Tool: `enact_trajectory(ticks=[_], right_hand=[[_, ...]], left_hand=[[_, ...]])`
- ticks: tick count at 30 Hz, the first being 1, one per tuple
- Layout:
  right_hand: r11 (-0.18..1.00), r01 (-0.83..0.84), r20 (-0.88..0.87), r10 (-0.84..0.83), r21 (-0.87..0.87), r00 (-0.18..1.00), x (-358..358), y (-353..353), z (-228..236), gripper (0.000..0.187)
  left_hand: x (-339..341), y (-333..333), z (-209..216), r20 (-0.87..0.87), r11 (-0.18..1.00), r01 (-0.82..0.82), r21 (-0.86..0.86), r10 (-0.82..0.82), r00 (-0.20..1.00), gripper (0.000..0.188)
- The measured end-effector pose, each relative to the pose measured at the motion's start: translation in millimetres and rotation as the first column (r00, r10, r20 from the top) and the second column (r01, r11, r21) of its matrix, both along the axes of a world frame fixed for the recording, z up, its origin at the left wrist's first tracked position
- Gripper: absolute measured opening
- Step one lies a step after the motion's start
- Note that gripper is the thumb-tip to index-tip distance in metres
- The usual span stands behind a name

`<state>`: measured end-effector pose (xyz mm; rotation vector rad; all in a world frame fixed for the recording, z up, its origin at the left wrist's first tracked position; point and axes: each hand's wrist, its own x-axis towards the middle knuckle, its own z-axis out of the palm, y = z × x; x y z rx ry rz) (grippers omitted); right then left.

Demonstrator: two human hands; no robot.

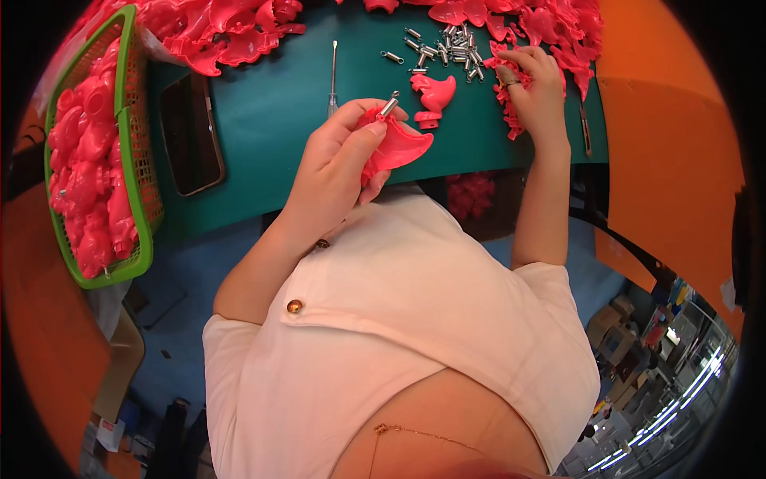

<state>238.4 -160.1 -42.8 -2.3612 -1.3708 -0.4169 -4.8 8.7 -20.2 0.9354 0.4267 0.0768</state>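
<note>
My left hand is closed around a curved, glossy pink plastic shell. A small silver metal spring stands up from the shell's top edge, beside my thumb and index finger. My right hand reaches over a heap of small pink plastic pieces; its thumb and index finger are bent close together among them, and what lies between the tips is too small to make out. Between my hands, a pink bird-shaped plastic part lies on the green table. Beyond it are several loose silver springs.
A green-rimmed basket full of pink parts stands at the left, next to a dark phone. A screwdriver and a slim metal tool lie on the table. Pink shells are piled along the far edge.
</note>
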Motion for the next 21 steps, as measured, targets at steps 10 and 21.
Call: enact_trajectory(ticks=[10, 21], right_hand=[[0.992, -0.08, -0.426, 0.029, -0.102, 0.904, 25.3, 0.0, 11.8, 0.012], [0.766, 0.105, -0.727, 0.545, 0.634, 0.419, -100.6, 35.9, 28.1, 0.017]], left_hand=[[0.1, 0.4, 1.1, -0.021, 0.999, -0.025, 0.04, 0.025, 0.999, 0.024], [6.9, -0.9, -9.3, -0.066, 0.989, -0.148, -0.016, 0.146, 0.987, 0.021]])
